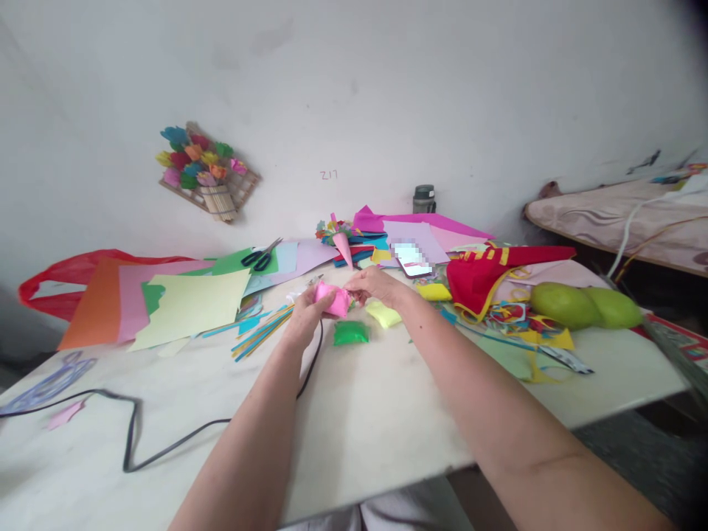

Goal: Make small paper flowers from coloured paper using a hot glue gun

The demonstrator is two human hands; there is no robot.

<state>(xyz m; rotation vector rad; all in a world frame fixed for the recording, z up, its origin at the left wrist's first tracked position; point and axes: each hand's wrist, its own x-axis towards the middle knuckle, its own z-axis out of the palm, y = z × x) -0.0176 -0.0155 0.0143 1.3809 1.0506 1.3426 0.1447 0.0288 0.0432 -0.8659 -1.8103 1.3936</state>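
Observation:
A small, puffy pink packet [332,300] is held up over the middle of the table by my left hand [307,316], thumb on its front. At the packet's right end, the fingers of my right hand [372,287] are pinched together on its edge; the exact grip is partly hidden. Just below lies a green packet [351,332] of the same kind. A pale yellow packet [383,314] sits beside my right wrist, and a brighter yellow packet [434,292] lies beyond the right forearm.
Coloured paper sheets [188,310], scissors [262,256] and paper strips [262,332] lie left. A black cable [133,435] crosses the table. Behind are a paper bouquet [341,243] and a phone [412,259]. Red cloth [476,284], green fruits [564,304] and paper scraps lie right.

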